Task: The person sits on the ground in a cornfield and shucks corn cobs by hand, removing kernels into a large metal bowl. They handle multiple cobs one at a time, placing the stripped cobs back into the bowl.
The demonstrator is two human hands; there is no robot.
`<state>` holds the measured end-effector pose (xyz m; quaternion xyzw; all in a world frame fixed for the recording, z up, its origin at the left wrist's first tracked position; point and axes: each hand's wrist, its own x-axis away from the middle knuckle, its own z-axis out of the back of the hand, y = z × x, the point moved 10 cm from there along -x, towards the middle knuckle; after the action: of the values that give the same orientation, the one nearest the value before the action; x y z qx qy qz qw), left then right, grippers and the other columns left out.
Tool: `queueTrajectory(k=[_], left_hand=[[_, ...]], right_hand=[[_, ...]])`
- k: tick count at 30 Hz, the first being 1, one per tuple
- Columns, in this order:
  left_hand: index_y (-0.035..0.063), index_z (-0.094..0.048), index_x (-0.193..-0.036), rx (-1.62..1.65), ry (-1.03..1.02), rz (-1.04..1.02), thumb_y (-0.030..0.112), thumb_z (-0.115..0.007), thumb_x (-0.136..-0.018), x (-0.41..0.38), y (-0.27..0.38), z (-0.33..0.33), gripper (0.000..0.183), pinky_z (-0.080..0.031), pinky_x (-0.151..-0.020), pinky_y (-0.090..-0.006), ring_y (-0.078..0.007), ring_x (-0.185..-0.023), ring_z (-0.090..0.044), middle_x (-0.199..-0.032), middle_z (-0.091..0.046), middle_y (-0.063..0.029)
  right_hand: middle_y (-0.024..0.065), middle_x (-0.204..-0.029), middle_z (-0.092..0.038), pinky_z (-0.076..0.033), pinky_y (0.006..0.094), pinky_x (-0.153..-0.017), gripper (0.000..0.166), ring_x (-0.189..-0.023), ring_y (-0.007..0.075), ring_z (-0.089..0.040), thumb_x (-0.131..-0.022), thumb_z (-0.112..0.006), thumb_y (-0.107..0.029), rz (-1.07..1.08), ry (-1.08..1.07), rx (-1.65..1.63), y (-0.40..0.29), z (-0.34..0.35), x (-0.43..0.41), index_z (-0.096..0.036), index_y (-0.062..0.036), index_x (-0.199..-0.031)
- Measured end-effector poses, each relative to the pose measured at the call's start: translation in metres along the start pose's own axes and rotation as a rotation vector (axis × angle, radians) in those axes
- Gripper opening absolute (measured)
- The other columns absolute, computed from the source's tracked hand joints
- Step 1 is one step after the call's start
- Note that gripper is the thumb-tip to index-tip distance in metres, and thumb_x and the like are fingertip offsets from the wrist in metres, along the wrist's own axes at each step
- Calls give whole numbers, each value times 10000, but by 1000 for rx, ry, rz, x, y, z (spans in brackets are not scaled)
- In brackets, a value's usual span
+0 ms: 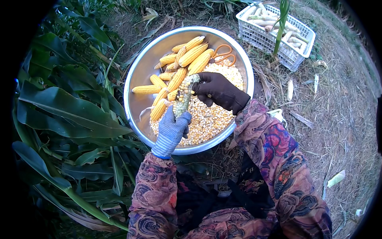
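Observation:
My left hand (172, 129), in a grey striped glove, grips the lower end of a partly shelled corn cob (184, 100). The fingers of my right hand (219, 90), in a dark brown glove, close on the upper part of that cob, with a few kernels at the fingertips. The cob is pale green, with some yellow kernels left on it. Both hands are over a wide metal basin (129, 103). Whole yellow ears of corn (193, 55) are piled in its upper left part, and loose kernels (206, 122) cover its right and lower part. Orange scissor handles (224, 56) stick out beside the ears.
A white plastic crate (259, 37) of bare cobs (294, 38) stands at the upper right, a green stalk (280, 33) in front of it. Corn plants (68, 110) crowd the left side. A cob (290, 89) and husk pieces (336, 178) lie on the straw-strewn ground.

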<state>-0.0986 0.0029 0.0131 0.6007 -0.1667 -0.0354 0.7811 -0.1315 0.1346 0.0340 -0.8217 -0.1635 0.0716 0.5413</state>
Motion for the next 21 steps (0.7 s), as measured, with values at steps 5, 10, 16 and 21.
queueTrajectory(k=[5,10,16,21], left_hand=[[-24,-474,-993,-143,92,-102,242,-623,-786,2,6,7,368,-410,-377,-228,-78,-444,-471,-598,-510,-38],[-17,-480,-941,-151,71,-94,237,-607,-788,3,8,5,322,-394,-372,-223,-75,-441,-467,-601,-509,-32],[-3,-480,-872,222,-90,6,210,-567,-799,5,9,-5,241,-374,-362,-216,-78,-416,-451,-567,-481,-17],[2,-470,-905,58,19,-82,189,-590,-798,3,11,3,247,-372,-362,-209,-73,-410,-443,-553,-468,-11]], right_hand=[[18,-603,-507,-355,180,-395,257,-440,68,-458,-789,-590,-156,-20,11,-20,-3,-7,1,-527,12,-972],[21,-607,-513,-369,183,-389,253,-444,69,-464,-766,-577,-114,-10,-8,103,-3,-4,3,-537,11,-982],[28,-627,-519,-379,180,-393,237,-475,71,-480,-776,-562,-121,-46,49,-57,4,7,1,-537,25,-961],[36,-710,-541,-381,173,-400,236,-564,69,-511,-782,-570,-133,-71,-22,-231,6,-3,0,-535,23,-955]])
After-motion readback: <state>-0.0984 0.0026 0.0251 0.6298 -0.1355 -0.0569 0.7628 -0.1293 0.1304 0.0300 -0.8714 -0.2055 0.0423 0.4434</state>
